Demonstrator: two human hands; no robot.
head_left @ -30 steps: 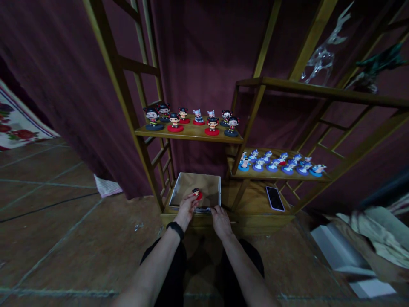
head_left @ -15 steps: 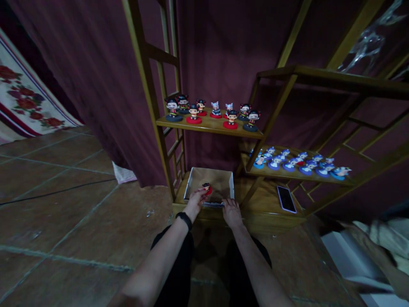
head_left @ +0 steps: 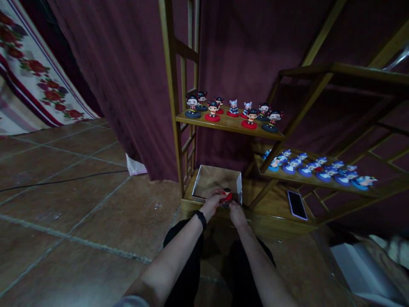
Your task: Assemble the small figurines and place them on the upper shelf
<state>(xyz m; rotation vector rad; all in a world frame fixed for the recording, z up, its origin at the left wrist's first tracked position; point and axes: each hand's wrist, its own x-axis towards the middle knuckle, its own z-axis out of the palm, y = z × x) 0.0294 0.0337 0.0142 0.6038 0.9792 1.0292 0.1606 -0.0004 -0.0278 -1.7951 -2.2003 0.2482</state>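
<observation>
My left hand (head_left: 214, 202), with a black band at its wrist, pinches a small black-haired figurine (head_left: 227, 194) on a red base. The figurine is over the front right part of an open cardboard box (head_left: 202, 181) with white edges. Close beside it, my right hand (head_left: 237, 213) is closed at the box's front right corner. Its fingertips are partly hidden, so what they grip cannot be made out. The box stands on the lowest board of a wooden shelf unit (head_left: 255, 219).
Several black-haired and grey figurines (head_left: 233, 108) stand on the upper left shelf. Several blue and white figurines (head_left: 326, 172) fill the right shelf, above a phone (head_left: 297, 204). A pale box (head_left: 361, 268) lies at lower right. A dark cable (head_left: 70, 180) crosses the floor.
My left hand has carried the figurine rightward across the box, towards my right hand. The right hand's fingers have drawn together near it. The whole view has shifted.
</observation>
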